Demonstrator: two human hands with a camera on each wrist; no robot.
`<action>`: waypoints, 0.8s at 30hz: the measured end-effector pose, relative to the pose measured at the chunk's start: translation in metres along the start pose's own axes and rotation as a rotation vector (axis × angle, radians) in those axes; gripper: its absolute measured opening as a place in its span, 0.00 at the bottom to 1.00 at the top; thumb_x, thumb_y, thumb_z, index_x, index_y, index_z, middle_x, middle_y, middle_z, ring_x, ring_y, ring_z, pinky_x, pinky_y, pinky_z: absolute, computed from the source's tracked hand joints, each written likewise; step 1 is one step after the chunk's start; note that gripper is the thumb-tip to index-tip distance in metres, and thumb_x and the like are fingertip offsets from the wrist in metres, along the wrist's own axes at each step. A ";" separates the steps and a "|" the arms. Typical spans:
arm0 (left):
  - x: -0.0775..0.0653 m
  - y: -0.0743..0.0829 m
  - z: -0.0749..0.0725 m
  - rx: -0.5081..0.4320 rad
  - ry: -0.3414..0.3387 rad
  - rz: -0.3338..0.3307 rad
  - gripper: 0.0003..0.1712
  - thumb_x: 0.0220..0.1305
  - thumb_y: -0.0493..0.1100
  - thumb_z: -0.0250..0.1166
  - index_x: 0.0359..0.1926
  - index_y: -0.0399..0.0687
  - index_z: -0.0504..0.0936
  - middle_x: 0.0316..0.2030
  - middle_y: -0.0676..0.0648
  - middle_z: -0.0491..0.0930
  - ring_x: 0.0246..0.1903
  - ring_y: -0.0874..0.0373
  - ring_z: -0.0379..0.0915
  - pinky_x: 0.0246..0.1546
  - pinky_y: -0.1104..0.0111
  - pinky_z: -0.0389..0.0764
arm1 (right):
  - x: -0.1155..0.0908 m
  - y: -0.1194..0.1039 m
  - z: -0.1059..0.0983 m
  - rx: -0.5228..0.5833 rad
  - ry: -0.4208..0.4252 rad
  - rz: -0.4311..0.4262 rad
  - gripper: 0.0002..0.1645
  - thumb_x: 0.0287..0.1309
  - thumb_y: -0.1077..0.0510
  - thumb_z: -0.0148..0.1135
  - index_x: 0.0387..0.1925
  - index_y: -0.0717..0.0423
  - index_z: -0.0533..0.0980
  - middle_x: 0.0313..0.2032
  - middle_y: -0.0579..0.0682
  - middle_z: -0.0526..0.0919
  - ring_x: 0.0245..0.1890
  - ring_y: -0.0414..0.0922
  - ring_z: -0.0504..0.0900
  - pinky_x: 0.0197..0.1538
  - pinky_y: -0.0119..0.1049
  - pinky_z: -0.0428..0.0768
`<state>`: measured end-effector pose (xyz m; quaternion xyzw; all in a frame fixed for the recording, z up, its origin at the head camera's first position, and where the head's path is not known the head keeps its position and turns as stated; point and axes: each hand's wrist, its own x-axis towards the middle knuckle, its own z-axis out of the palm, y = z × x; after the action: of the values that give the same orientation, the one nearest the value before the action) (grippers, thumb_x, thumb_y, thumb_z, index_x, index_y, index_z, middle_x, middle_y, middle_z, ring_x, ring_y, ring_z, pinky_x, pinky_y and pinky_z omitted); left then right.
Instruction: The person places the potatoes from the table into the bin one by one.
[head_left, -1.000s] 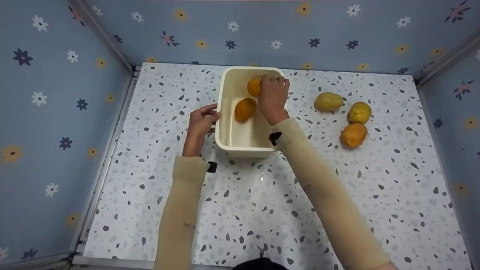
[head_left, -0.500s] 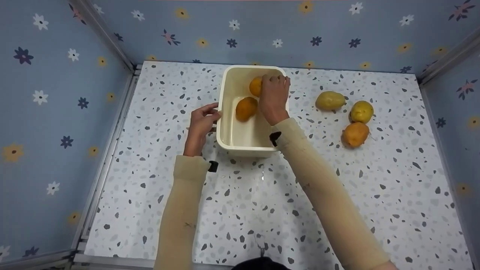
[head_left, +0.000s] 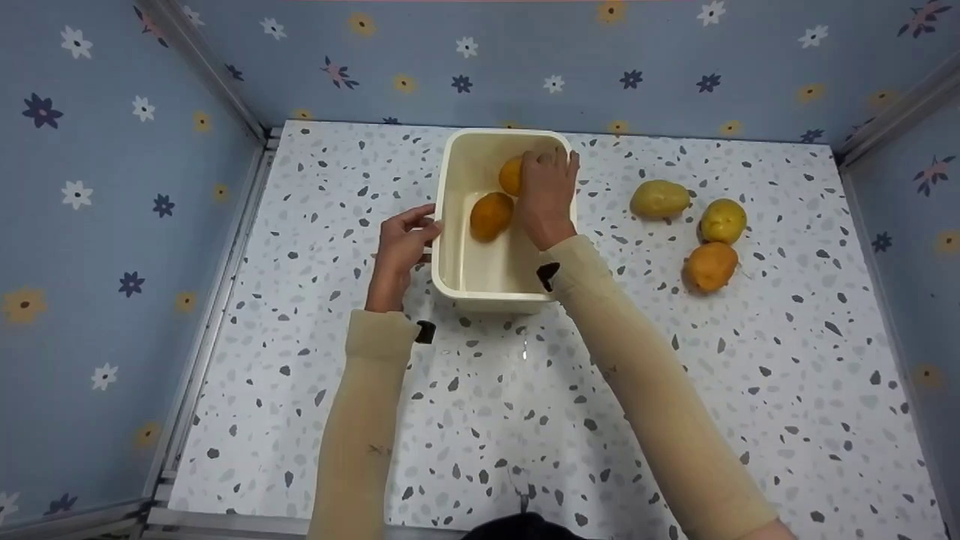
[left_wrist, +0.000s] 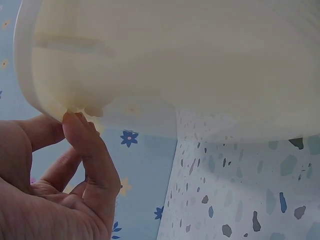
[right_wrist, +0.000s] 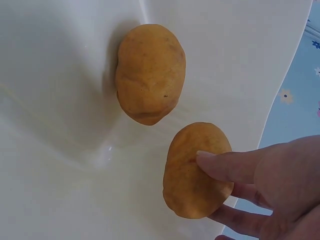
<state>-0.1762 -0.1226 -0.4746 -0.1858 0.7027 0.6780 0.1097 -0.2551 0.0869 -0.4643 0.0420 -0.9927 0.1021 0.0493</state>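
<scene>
A cream plastic bin [head_left: 480,296] stands on the table. My left hand [head_left: 401,244] pinches its left side near the rim; in the left wrist view the thumb and fingers meet at the bin's edge. My right hand [head_left: 547,187] reaches down inside the far right part of the bin. It holds an orange-yellow mango [right_wrist: 195,172], with the thumb across the top and fingers underneath. Another mango [right_wrist: 150,70] lies on the bin's bottom, near the middle in the head view, apart from the held one.
To the bin's right on the table lie a greenish-yellow mango [head_left: 660,199], a yellow mango [head_left: 723,220] and an orange mango [head_left: 710,267], the last two close together. The speckled table [head_left: 480,420] is bounded by blue flowered panels [head_left: 510,60] behind and at both sides.
</scene>
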 end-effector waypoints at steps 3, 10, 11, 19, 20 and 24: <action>0.000 0.001 0.000 0.008 0.006 -0.009 0.22 0.75 0.39 0.67 0.67 0.46 0.82 0.47 0.47 0.79 0.36 0.58 0.84 0.29 0.71 0.85 | 0.000 -0.001 0.000 -0.004 0.000 0.000 0.19 0.73 0.71 0.55 0.62 0.61 0.78 0.59 0.62 0.82 0.76 0.61 0.64 0.82 0.60 0.51; 0.000 0.000 0.000 -0.006 0.004 -0.002 0.22 0.74 0.38 0.67 0.67 0.46 0.82 0.47 0.47 0.79 0.35 0.58 0.84 0.29 0.71 0.85 | 0.000 0.000 0.001 -0.025 -0.004 0.006 0.18 0.74 0.70 0.55 0.61 0.62 0.79 0.61 0.63 0.82 0.76 0.61 0.64 0.81 0.60 0.52; 0.000 0.000 0.000 -0.006 0.006 -0.002 0.22 0.74 0.38 0.67 0.67 0.46 0.82 0.47 0.47 0.79 0.35 0.58 0.84 0.29 0.71 0.85 | 0.000 0.000 0.001 -0.029 -0.007 0.005 0.18 0.74 0.69 0.55 0.61 0.62 0.79 0.61 0.63 0.82 0.76 0.62 0.63 0.81 0.60 0.52; 0.000 0.000 0.000 0.011 0.010 -0.011 0.23 0.75 0.39 0.67 0.68 0.47 0.82 0.48 0.47 0.80 0.35 0.57 0.84 0.29 0.71 0.85 | -0.002 0.000 0.001 -0.006 -0.014 0.002 0.20 0.71 0.68 0.58 0.62 0.61 0.79 0.60 0.62 0.83 0.77 0.62 0.62 0.82 0.60 0.50; 0.000 0.000 0.000 0.013 0.010 -0.013 0.23 0.75 0.39 0.67 0.68 0.47 0.82 0.48 0.47 0.80 0.35 0.57 0.84 0.29 0.71 0.84 | -0.002 0.000 0.001 0.001 -0.014 0.004 0.20 0.71 0.69 0.58 0.62 0.61 0.79 0.60 0.62 0.83 0.77 0.62 0.62 0.82 0.60 0.50; 0.001 0.000 0.000 0.008 0.008 -0.017 0.23 0.75 0.39 0.67 0.68 0.48 0.82 0.48 0.47 0.79 0.33 0.59 0.84 0.28 0.72 0.84 | -0.001 0.001 0.001 0.027 -0.002 0.003 0.20 0.69 0.69 0.55 0.59 0.62 0.80 0.58 0.63 0.84 0.77 0.62 0.62 0.82 0.60 0.49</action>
<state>-0.1773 -0.1225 -0.4754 -0.1938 0.7044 0.6734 0.1132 -0.2546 0.0878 -0.4657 0.0414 -0.9913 0.1154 0.0476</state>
